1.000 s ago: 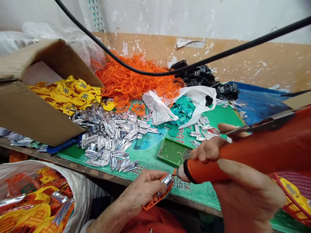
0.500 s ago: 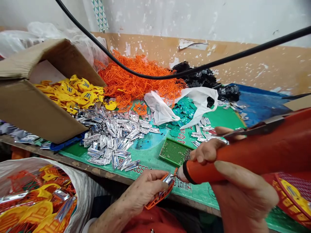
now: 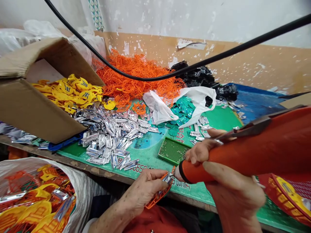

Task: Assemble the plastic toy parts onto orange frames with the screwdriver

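My left hand [image 3: 148, 186] is closed on an orange plastic frame [image 3: 159, 198], with a silver metal piece [image 3: 168, 177] pressed against it under the thumb. My right hand [image 3: 225, 174] wraps around a red electric screwdriver [image 3: 243, 158], which slants down from the right edge. Its pale nose [image 3: 178, 173] meets the end of the silver piece; the contact point is small and partly hidden. Just behind the tool tip, a green perforated tray [image 3: 170, 150] of tiny metal bits sits on the bench.
Shiny silver pieces [image 3: 107, 139] lie heaped on the green bench. Behind are an orange frame pile [image 3: 136, 74], yellow parts [image 3: 73, 92] in a tipped cardboard box [image 3: 36, 110], and a white plastic bag [image 3: 160, 108]. A white sack [image 3: 84, 191] stands lower left, a red basket [image 3: 279, 200] right. A black cable [image 3: 145, 78] hangs across.
The screwdriver and my right hand have shifted slightly left, bringing the nose closer to the silver piece. My left hand keeps its hold on the orange frame. The view has turned slightly.
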Demonstrator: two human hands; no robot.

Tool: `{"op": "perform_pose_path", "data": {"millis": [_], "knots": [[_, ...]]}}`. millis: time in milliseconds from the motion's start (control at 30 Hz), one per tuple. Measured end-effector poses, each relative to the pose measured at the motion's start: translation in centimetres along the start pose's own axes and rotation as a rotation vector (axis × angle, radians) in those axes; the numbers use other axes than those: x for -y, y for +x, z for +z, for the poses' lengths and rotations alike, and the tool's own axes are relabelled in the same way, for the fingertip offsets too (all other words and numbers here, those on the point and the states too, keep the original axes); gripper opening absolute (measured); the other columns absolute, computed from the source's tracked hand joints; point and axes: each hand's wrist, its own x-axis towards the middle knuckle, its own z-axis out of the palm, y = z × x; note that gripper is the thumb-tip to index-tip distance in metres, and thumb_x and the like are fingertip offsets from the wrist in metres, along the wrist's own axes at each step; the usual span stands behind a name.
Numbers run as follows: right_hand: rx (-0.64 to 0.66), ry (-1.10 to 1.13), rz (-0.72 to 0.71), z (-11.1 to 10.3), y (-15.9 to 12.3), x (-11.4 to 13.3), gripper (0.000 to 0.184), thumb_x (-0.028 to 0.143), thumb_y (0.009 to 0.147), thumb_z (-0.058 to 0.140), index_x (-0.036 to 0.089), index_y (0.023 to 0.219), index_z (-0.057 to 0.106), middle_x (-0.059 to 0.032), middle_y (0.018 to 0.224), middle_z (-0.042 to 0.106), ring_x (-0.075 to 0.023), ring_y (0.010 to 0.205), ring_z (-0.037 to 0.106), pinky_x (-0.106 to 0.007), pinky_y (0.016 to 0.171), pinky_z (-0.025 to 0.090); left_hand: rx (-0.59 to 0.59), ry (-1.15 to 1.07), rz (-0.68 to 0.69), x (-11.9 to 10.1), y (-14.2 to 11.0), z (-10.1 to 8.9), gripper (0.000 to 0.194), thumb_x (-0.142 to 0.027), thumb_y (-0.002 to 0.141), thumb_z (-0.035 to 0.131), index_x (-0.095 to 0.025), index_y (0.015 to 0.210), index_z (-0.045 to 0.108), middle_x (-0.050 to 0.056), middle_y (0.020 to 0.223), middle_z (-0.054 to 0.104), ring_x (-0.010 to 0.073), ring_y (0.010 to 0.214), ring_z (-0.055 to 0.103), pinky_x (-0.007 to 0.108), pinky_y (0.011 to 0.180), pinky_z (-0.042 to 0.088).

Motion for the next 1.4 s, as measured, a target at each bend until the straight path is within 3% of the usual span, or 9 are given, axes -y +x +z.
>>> {"op": "perform_pose_path", "data": {"millis": [267,567,700,833,933,1067,1400], "knots": [[0.012,0.021,-0.023,0.3,-0.2,-0.7,0.040,0.026,0.073,0.075,0.029,0.108,0.057,0.0045,0.071,0.062,-0.0134,0.065,0.059,-0.032,0.070,0.051,-0.012,-0.208,-0.028,0.5,0.3,0.0,0.010,-0.025,0.062,0.064,-0.015,0.064,0.063,-0.004,0.059,0.047,0.0097,0.055,0.032,0.028,0.056,0.018],[-0.001,0.055,-0.065,0.6,0.4,-0.3,0.047,0.022,0.069,0.076,0.030,0.112,0.058,0.0049,0.069,0.061,-0.0144,0.062,0.059,-0.035,0.069,0.051,-0.064,-0.211,-0.025,0.3,0.0,-0.6,0.017,-0.027,0.065,0.069,-0.013,0.076,0.072,-0.002,0.059,0.052,0.0081,0.052,0.036,0.024,0.052,0.023],[-0.104,0.081,-0.140,-0.5,2.2,0.1,0.047,0.012,0.066,0.068,0.030,0.108,0.061,0.0051,0.066,0.061,-0.0146,0.061,0.057,-0.035,0.066,0.050,-0.160,-0.175,0.017,-0.4,-0.7,-1.6,0.022,-0.031,0.068,0.072,-0.015,0.083,0.074,0.001,0.067,0.061,0.0090,0.056,0.043,0.021,0.052,0.030],[-0.246,0.005,-0.113,-2.2,4.0,-1.0,0.048,0.012,0.057,0.071,0.025,0.102,0.062,0.0051,0.063,0.061,-0.0145,0.057,0.056,-0.032,0.060,0.047,-0.269,-0.157,0.034,-0.4,-0.9,-2.7,0.027,-0.037,0.069,0.074,-0.014,0.085,0.073,-0.005,0.056,0.050,0.0029,0.042,0.023,0.019,0.041,0.015],[-0.306,-0.041,-0.069,-3.2,4.2,-2.4,0.050,0.013,0.053,0.074,0.023,0.101,0.062,0.0058,0.063,0.060,-0.0151,0.056,0.056,-0.034,0.059,0.045,-0.351,-0.125,0.060,-0.1,-0.7,-3.0,0.032,-0.040,0.069,0.074,-0.015,0.088,0.070,-0.006,0.058,0.052,0.0013,0.040,0.020,0.019,0.040,0.012],[-0.276,-0.108,-0.075,-4.0,3.8,-3.6,0.038,0.016,0.058,0.073,0.022,0.095,0.062,0.0053,0.062,0.061,-0.0154,0.057,0.057,-0.035,0.062,0.045,-0.445,-0.084,0.088,0.1,-0.3,-3.1,0.035,-0.040,0.069,0.075,-0.014,0.091,0.067,-0.005,0.064,0.054,0.0006,0.041,0.026,0.018,0.041,0.015],[-0.229,-0.202,-0.056,-4.6,3.5,-5.1,0.018,0.020,0.064,0.071,0.024,0.078,0.061,0.0048,0.066,0.059,-0.0156,0.062,0.058,-0.039,0.070,0.050,-0.495,-0.041,0.075,0.1,1.0,-2.5,0.043,-0.041,0.066,0.073,-0.012,0.097,0.064,-0.006,0.059,0.052,0.0022,0.039,0.031,0.020,0.041,0.016]]}}
